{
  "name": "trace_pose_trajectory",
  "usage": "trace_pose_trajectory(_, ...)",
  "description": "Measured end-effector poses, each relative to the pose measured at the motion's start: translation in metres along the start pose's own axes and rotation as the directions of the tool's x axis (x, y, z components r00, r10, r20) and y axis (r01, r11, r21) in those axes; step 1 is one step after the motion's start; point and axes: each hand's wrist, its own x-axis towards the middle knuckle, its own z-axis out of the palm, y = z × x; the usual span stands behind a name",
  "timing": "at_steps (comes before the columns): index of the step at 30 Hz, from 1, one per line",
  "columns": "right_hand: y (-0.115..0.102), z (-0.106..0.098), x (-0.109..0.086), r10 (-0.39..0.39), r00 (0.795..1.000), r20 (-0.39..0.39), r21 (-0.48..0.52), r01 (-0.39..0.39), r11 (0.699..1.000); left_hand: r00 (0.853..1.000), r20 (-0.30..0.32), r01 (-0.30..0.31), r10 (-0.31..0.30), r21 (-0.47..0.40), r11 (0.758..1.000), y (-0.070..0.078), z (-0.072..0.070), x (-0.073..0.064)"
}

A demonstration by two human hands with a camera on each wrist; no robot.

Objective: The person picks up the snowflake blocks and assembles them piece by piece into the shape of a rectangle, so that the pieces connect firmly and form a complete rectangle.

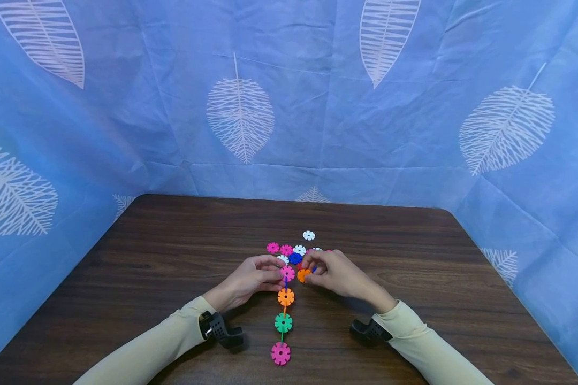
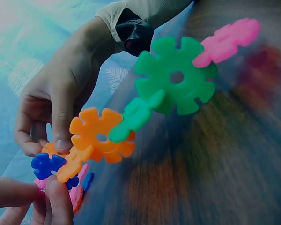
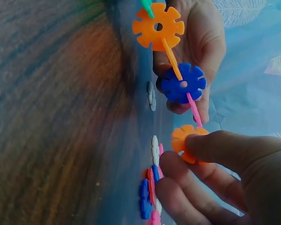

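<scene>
A chain of flower-shaped plastic discs runs toward the front of the table, with a pink disc at the near end, then a green disc, an orange disc and a blue disc. At its far end, my left hand pinches a pink disc. Just to the right, my right hand holds a single orange disc between thumb and fingers. In the right wrist view this orange disc overlaps the tip of the pink one.
Beyond the hands lie several loose discs: a white disc farthest back, a pink disc to the left and a blue disc near the fingers. Each wrist wears a black camera mount. A blue leaf-patterned cloth surrounds the brown wooden table.
</scene>
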Motion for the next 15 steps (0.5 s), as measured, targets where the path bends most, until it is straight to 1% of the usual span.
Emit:
trace_pose_trajectory(9, 0.0005, 0.0045, 0.0014, -0.045, 0.999, -0.030, 0.012, 0.045, 0.999, 1.000, -0.001, 0.011, -0.011, -0.012, 1.000, -0.0016, 0.0017, 0.0001)
trace_pose_trajectory(15, 0.0015, 0.0068, 0.0021, -0.057, 0.997, -0.048, -0.007, 0.057, 0.998, 1.000, 0.005, 0.009, -0.009, -0.021, 1.000, -0.0020, 0.0018, 0.0002)
